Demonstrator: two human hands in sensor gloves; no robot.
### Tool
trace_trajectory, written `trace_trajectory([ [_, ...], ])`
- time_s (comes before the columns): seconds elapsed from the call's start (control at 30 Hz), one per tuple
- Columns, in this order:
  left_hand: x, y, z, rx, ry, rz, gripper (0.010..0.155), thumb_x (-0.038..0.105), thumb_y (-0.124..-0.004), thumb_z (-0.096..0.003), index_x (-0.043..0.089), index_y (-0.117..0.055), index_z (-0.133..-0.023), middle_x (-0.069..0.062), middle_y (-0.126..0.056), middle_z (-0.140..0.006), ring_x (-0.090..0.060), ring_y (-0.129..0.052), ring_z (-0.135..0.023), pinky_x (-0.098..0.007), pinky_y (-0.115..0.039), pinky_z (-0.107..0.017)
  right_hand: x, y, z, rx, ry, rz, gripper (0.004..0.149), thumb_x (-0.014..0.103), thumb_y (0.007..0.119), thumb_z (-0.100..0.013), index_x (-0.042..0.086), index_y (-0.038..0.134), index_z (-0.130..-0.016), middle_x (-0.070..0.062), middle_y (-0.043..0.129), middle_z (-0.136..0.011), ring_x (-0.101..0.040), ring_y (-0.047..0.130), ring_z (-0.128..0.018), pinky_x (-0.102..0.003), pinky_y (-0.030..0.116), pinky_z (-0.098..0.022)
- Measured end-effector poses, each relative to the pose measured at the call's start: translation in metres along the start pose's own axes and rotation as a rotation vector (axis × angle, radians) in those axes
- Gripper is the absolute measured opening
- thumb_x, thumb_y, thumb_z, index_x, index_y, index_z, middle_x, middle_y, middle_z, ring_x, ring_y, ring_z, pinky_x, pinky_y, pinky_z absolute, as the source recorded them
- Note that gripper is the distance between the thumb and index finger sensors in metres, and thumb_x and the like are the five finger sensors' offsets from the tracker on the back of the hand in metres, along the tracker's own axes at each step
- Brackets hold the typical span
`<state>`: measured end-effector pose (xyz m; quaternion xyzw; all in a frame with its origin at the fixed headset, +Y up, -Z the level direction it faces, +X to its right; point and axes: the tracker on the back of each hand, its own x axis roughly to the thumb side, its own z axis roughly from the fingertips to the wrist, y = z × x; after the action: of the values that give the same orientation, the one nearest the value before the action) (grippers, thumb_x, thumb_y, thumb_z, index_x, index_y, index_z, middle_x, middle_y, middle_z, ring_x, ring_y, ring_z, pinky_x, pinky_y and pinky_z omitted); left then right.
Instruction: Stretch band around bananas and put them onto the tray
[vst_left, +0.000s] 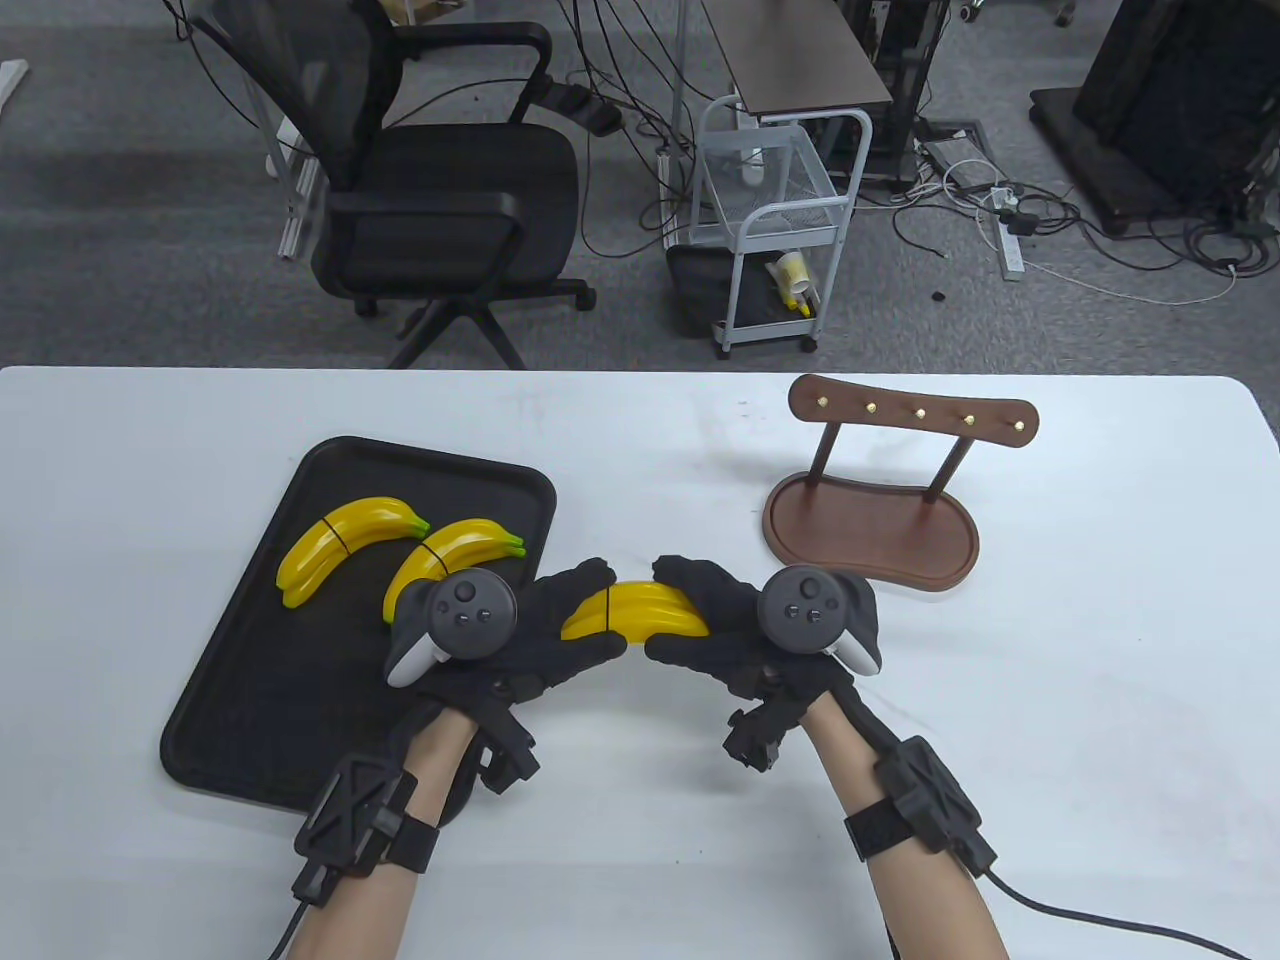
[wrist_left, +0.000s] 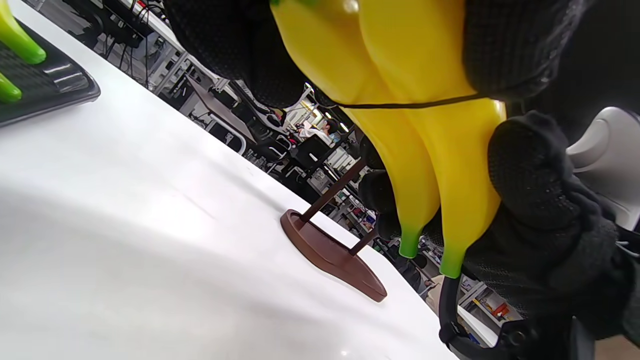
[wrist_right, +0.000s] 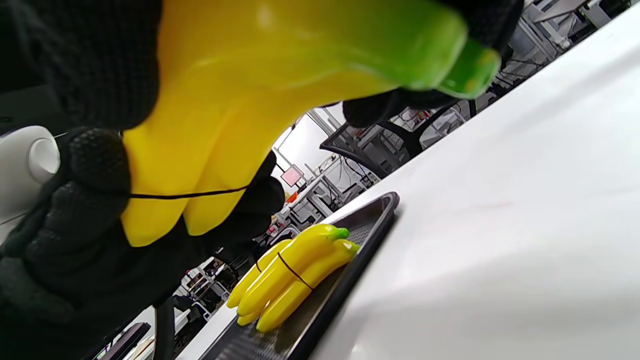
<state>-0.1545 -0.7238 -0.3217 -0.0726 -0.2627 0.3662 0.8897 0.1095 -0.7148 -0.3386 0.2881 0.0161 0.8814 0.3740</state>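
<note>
A yellow banana bunch (vst_left: 640, 612) with green tips is held above the white table between both hands. My left hand (vst_left: 570, 625) grips its left end and my right hand (vst_left: 690, 610) grips its right end. A thin black band (vst_left: 608, 612) circles the bunch near the left end; the band (wrist_left: 410, 105) also shows in the left wrist view and the band (wrist_right: 190, 195) in the right wrist view. Two other banded bunches (vst_left: 345, 545) (vst_left: 450, 560) lie on the black tray (vst_left: 250, 700) at the left. In the right wrist view one tray bunch (wrist_right: 290, 275) shows.
A brown wooden stand (vst_left: 870, 520) with brass pegs sits on the table at the right, just behind my right hand. An office chair (vst_left: 430, 200) and a wire cart (vst_left: 775, 220) stand on the floor beyond the table's far edge.
</note>
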Motion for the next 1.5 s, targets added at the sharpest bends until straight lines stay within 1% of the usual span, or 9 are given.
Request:
trace_trajectory([
  [0.17, 0.005, 0.001, 0.0, 0.003, -0.013, -0.037, 0.079, 0.061, -0.076, -0.0533, 0.019, -0.05, -0.115, -0.01, -0.068, -0.118, -0.039, -0.076, -0.104, -0.055, -0.062, -0.08, 0.003, -0.002, 0.001, -0.035, -0.022, 0.017, 0.084, 0.059, 0.083, -0.044, 0.009, 0.061, -0.107, -0.018, 0.074, -0.104, -0.041, 0.09, -0.075, -0.054, 0.079, -0.051],
  [0.37, 0.009, -0.002, -0.001, -0.007, -0.018, -0.086, 0.079, 0.061, -0.076, -0.053, 0.021, -0.05, -0.115, -0.009, -0.067, -0.119, -0.039, -0.077, -0.104, -0.055, -0.062, -0.08, 0.008, 0.0, 0.001, -0.025, -0.036, 0.061, 0.084, 0.059, 0.083, -0.043, 0.008, 0.062, -0.106, -0.019, 0.075, -0.103, -0.04, 0.091, -0.075, -0.053, 0.08, -0.05],
  [0.53, 0.011, -0.005, -0.002, -0.018, -0.029, -0.088, 0.079, 0.061, -0.076, -0.0529, 0.023, -0.047, -0.116, -0.007, -0.065, -0.12, -0.038, -0.078, -0.104, -0.054, -0.063, -0.079, 0.01, 0.001, 0.001, -0.01, -0.045, 0.067, 0.084, 0.059, 0.083, -0.043, 0.008, 0.061, -0.106, -0.018, 0.075, -0.103, -0.04, 0.091, -0.075, -0.053, 0.08, -0.05],
  [0.73, 0.009, -0.005, -0.002, -0.02, -0.019, -0.073, 0.079, 0.061, -0.076, -0.053, 0.024, -0.047, -0.116, -0.005, -0.062, -0.121, -0.036, -0.078, -0.103, -0.053, -0.063, -0.08, 0.011, 0.003, 0.001, 0.003, -0.041, 0.091, 0.084, 0.059, 0.081, -0.044, 0.009, 0.058, -0.108, -0.018, 0.072, -0.105, -0.041, 0.087, -0.079, -0.054, 0.079, -0.052],
  [0.87, 0.008, -0.007, -0.002, -0.013, -0.01, -0.056, 0.078, 0.06, -0.076, -0.0535, 0.025, -0.045, -0.116, -0.004, -0.06, -0.122, -0.035, -0.077, -0.103, -0.052, -0.061, -0.081, 0.016, 0.0, 0.002, 0.002, -0.053, 0.201, 0.085, 0.062, 0.076, -0.046, 0.01, 0.054, -0.11, -0.017, 0.068, -0.108, -0.042, 0.082, -0.087, -0.055, 0.076, -0.056],
  [1.0, 0.008, -0.005, -0.002, 0.008, 0.003, -0.072, 0.078, 0.061, -0.076, -0.0535, 0.025, -0.045, -0.116, -0.004, -0.061, -0.121, -0.034, -0.077, -0.103, -0.052, -0.062, -0.08, 0.018, 0.001, 0.002, -0.01, -0.06, 0.225, 0.085, 0.063, 0.073, -0.047, 0.011, 0.052, -0.111, -0.018, 0.064, -0.111, -0.044, 0.076, -0.092, -0.058, 0.073, -0.059],
  [1.1, 0.008, -0.005, -0.002, 0.02, 0.012, -0.111, 0.079, 0.061, -0.077, -0.053, 0.025, -0.045, -0.115, -0.004, -0.061, -0.121, -0.034, -0.078, -0.102, -0.051, -0.062, -0.08, 0.02, 0.004, 0.002, 0.009, -0.06, 0.208, 0.09, 0.066, 0.071, -0.046, 0.009, 0.05, -0.113, -0.021, 0.06, -0.113, -0.048, 0.072, -0.094, -0.06, 0.071, -0.06],
  [1.27, 0.012, -0.007, -0.003, 0.036, 0.025, -0.146, 0.079, 0.061, -0.076, -0.0539, 0.023, -0.045, -0.116, -0.006, -0.061, -0.121, -0.034, -0.078, -0.101, -0.052, -0.062, -0.08, 0.026, 0.011, 0.002, -0.009, -0.056, 0.307, 0.098, 0.071, 0.069, -0.043, 0.006, 0.047, -0.113, -0.023, 0.057, -0.114, -0.051, 0.069, -0.095, -0.062, 0.069, -0.061],
  [1.5, 0.016, -0.008, -0.003, 0.048, 0.034, -0.156, 0.08, 0.061, -0.076, -0.0543, 0.02, -0.046, -0.116, -0.009, -0.063, -0.119, -0.035, -0.079, -0.1, -0.052, -0.063, -0.079, 0.031, 0.015, 0.002, -0.049, -0.045, 0.371, 0.102, 0.075, 0.065, -0.041, 0.005, 0.048, -0.113, -0.024, 0.059, -0.113, -0.052, 0.07, -0.094, -0.063, 0.07, -0.059],
])
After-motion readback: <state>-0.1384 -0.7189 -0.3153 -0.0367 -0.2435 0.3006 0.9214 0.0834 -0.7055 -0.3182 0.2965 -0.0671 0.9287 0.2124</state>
